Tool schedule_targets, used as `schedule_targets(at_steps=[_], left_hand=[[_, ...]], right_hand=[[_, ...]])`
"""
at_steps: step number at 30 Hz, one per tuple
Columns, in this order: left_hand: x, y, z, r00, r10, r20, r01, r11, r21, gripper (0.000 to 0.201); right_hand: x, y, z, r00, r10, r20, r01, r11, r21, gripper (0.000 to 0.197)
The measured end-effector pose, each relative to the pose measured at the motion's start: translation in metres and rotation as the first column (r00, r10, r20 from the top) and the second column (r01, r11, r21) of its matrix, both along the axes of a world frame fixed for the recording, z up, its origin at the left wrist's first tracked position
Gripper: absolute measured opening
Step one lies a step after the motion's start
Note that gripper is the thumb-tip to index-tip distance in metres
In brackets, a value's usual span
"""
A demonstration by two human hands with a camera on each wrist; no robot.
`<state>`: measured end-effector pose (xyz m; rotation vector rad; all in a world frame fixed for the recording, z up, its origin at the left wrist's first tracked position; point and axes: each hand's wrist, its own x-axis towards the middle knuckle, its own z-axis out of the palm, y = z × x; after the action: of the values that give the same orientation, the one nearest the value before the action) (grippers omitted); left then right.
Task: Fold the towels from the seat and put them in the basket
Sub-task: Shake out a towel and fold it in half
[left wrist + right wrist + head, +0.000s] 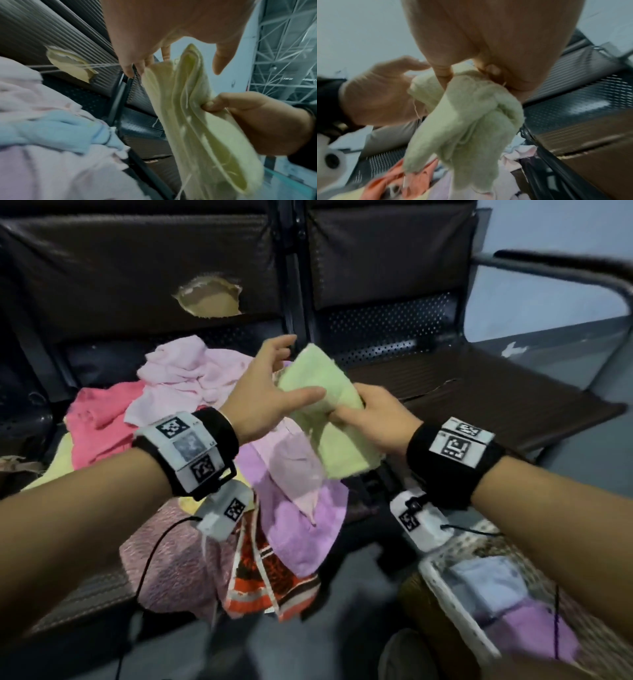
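Observation:
A light green towel [322,388] [188,121] [467,121] hangs folded over in the air above the seat. My right hand [370,419] [257,119] [496,40] pinches it by the bunched middle edge, and its lower part droops below. My left hand [274,385] [171,31] [382,92] is beside the towel's upper end with fingers spread and straight, the thumb lying against the cloth without gripping. A white basket [455,607] stands at the lower right with a pale blue and a purple folded towel inside.
A loose pile of towels [191,371] covers the left seat: pink, light pink, purple, yellow and an orange patterned one. The brown right seat [479,395] is bare. The backrest has a torn hole [209,299]. A metal armrest [582,272] runs at the far right.

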<state>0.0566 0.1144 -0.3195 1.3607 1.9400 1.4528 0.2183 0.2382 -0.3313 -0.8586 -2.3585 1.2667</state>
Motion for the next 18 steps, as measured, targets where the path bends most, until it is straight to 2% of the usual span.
schedule_targets(at_steps=[2, 6, 8, 10, 13, 16, 18], left_hand=[[0.027, 0.020, -0.001, 0.995, -0.070, 0.067, 0.075, 0.995, -0.070, 0.099], [0.094, 0.068, -0.021, 0.990, -0.104, 0.091, 0.122, 0.968, -0.218, 0.075], [0.134, 0.088, -0.034, 0.970, -0.158, 0.187, 0.208, 0.935, -0.286, 0.065], [0.181, 0.105, -0.050, 0.903, -0.270, 0.333, 0.386, 0.851, -0.356, 0.057], [0.260, 0.118, -0.075, 0.800, -0.356, 0.483, 0.581, 0.659, -0.477, 0.045], [0.337, 0.129, -0.108, 0.709, -0.505, 0.492, 0.705, 0.492, -0.511, 0.033], [0.379, 0.134, -0.131, 0.695, -0.582, 0.423, 0.690, 0.372, -0.621, 0.040]], right_hand=[[0.035, 0.005, -0.003, 0.994, -0.070, -0.080, 0.056, 0.985, -0.166, 0.030], [0.114, 0.016, -0.021, 0.934, -0.320, -0.158, 0.243, 0.894, -0.376, 0.029], [0.159, 0.013, -0.032, 0.873, -0.455, -0.179, 0.321, 0.809, -0.493, 0.032], [0.207, 0.007, -0.045, 0.799, -0.576, -0.175, 0.376, 0.704, -0.602, 0.034], [0.275, -0.004, -0.067, 0.689, -0.720, -0.085, 0.459, 0.524, -0.717, 0.033], [0.336, -0.017, -0.102, 0.545, -0.836, 0.058, 0.565, 0.315, -0.763, 0.041], [0.371, -0.027, -0.129, 0.464, -0.867, 0.183, 0.603, 0.158, -0.782, 0.041]])
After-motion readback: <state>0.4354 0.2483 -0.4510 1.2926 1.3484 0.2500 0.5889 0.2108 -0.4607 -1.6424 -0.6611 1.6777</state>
